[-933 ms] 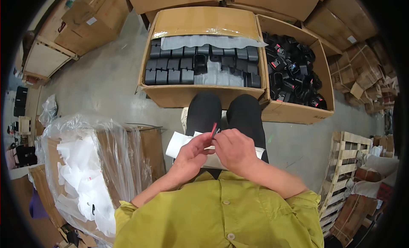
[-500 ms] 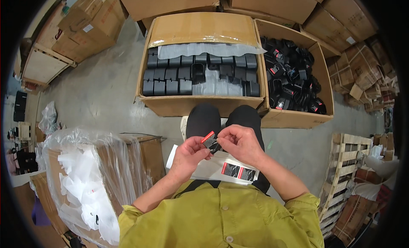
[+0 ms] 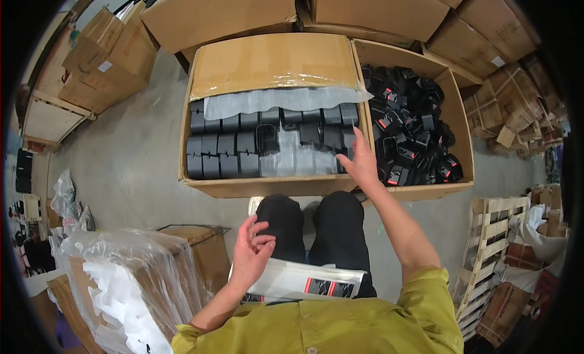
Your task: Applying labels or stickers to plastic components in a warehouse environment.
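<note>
Black cups (image 3: 228,162): I saw them standing in rows, below and left of the right hand (image 3: 364,164), the nearest just by its fingertips; I could not tell from my distance whether they touched
Right grip: spread, thumb well apart from the fingers, over the right end of the cup carton (image 3: 274,187)
Left grip: the left hand (image 3: 250,256) hung lower and left of the right one; fingers loosely curled and parted from the thumb
Label sheet (image 3: 280,275): white, across the lap, below and right of the left hand; red-and-black labels (image 3: 319,286) showed on it
Translucent wrap (image 3: 298,160): among the cups, left of the right fingertips
Second carton (image 3: 461,119): right of the right hand, heaped with black pieces (image 3: 415,127); several bore red patches
Pallet (image 3: 486,256): wooden, right of the right forearm
</note>
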A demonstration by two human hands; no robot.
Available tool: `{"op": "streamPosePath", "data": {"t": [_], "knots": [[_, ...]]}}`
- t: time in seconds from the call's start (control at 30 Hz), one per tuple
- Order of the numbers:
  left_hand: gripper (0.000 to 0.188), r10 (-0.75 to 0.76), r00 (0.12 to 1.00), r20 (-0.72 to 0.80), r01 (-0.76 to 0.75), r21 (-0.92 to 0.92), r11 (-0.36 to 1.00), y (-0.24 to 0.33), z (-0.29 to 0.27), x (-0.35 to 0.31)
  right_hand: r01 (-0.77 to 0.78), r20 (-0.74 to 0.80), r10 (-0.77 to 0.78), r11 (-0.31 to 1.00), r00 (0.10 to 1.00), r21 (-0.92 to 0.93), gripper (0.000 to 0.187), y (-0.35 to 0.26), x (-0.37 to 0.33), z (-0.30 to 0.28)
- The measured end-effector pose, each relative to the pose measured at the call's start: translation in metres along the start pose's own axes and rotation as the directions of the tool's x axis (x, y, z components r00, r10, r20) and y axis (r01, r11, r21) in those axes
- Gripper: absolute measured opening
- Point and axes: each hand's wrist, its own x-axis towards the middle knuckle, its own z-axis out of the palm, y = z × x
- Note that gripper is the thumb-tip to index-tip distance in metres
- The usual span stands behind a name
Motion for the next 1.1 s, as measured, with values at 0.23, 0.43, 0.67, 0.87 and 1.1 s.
{"op": "streamPosePath", "data": {"t": [0.23, 0.43, 0.67, 0.87, 1.1], "knots": [[0.053, -0.023, 1.0, -0.015, 0.024, 0.086, 0.996, -0.001, 0.002, -0.001, 0.156, 0.129, -0.104, 0.849, 0.986, -0.506, 0.071, 0.014, 0.04, 0.053], [0.046, 0.227, 0.972, -0.062, -0.192, 0.351, 0.916, 0.009, -0.001, -0.001, 0.058, -0.01, -0.06, 0.989, 0.998, -0.136, 0.058, -0.009, 0.042, -0.015], [0.049, 0.673, 0.66, 0.335, -0.69, 0.624, 0.366, 0.055, 0.041, 0.013, 0.236, 0.29, -0.199, 0.967, 0.936, -0.1, 0.066, -0.124, -0.016, -0.085], [0.036, 0.331, 0.897, 0.293, -0.437, 0.476, 0.763, 0.065, 0.042, -0.003, 0.315, 0.349, -0.319, 0.946, 0.881, 0.069, 0.064, -0.174, -0.06, -0.112], [0.025, 0.179, 0.976, 0.122, -0.128, -0.342, 0.931, 0.076, 0.012, -0.039, -0.217, 0.383, -0.25, 0.506, 0.889, 0.835, 0.028, -0.193, -0.115, -0.162]]}}
